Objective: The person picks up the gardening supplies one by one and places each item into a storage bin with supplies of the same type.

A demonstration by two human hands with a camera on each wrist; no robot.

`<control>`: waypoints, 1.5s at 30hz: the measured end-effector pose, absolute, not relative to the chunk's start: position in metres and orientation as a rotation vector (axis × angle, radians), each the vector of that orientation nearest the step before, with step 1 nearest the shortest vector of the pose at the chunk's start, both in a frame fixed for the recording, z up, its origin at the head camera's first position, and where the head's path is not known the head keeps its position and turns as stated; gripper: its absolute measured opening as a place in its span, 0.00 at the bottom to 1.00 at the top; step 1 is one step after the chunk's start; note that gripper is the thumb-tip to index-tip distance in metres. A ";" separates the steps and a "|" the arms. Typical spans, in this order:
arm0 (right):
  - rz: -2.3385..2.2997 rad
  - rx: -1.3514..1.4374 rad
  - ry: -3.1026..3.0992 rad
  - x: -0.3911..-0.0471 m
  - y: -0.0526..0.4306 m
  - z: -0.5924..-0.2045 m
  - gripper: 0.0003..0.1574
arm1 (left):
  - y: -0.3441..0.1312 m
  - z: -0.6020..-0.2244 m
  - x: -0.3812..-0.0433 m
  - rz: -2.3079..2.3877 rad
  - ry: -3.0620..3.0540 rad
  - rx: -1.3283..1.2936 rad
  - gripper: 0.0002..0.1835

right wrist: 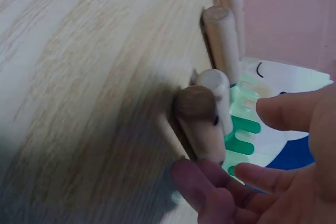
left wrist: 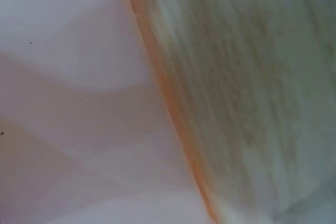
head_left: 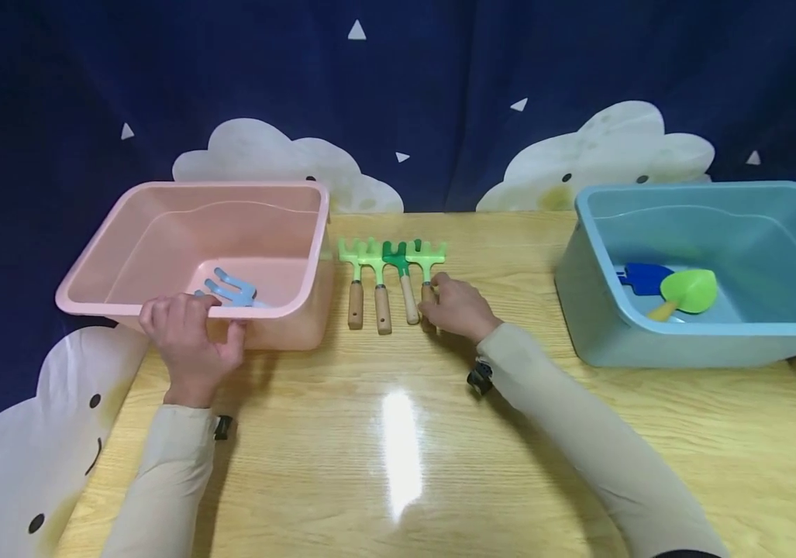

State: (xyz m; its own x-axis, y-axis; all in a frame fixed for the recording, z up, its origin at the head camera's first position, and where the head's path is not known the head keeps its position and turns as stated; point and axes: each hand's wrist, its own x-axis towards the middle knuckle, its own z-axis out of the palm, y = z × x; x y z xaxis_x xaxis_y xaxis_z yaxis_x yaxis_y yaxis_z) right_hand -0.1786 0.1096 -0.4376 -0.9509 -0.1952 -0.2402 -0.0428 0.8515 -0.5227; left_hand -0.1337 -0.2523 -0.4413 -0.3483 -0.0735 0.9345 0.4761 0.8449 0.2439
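Your right grip (head_left: pixel 463 308) stands unclosed at the rightmost green rake (head_left: pixel 427 256), one of four in a row on the surface (head_left: pixel 314 449); your left grip (head_left: pixel 191 345) clasps the pink tub (head_left: pixel 286 311) by its near rim.

A wooden table (head_left: pixel 314 480) with a pale yellow, grained surface, glossy enough to show a bright white reflection (head_left: pixel 401 457) near its middle. Toward the far side, a pink tub (head_left: pixel 286 332) stands on the left and a blue tub (head_left: pixel 684 346) on the right. Between them, nearer the pink one, four hand rakes (head_left: pixel 382 306) lie side by side, heads pointing away, wooden handles toward the viewer. From left, two have light green heads, the third dark green with a paler handle, the fourth light green.
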 end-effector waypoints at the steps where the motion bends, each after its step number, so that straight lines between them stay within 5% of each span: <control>1: -0.748 -0.177 2.746 -0.180 0.107 -0.439 0.32 | -0.253 -0.440 -0.134 -0.579 -1.847 -0.300 0.21; 19: -0.812 -0.008 2.633 -0.192 0.112 -0.453 0.32 | -0.251 -0.439 -0.137 -0.572 -1.850 -0.301 0.21; 28: -1.087 0.069 2.465 -0.193 0.123 -0.454 0.21 | -0.252 -0.440 -0.138 -0.579 -1.844 -0.290 0.21; 35: -1.378 0.017 2.217 -0.198 0.132 -0.457 0.27 | -0.253 -0.442 -0.137 -0.576 -1.847 -0.285 0.21; 45: -1.438 -0.019 2.036 -0.206 0.146 -0.467 0.47 | -0.252 -0.442 -0.137 -0.596 -1.834 -0.290 0.20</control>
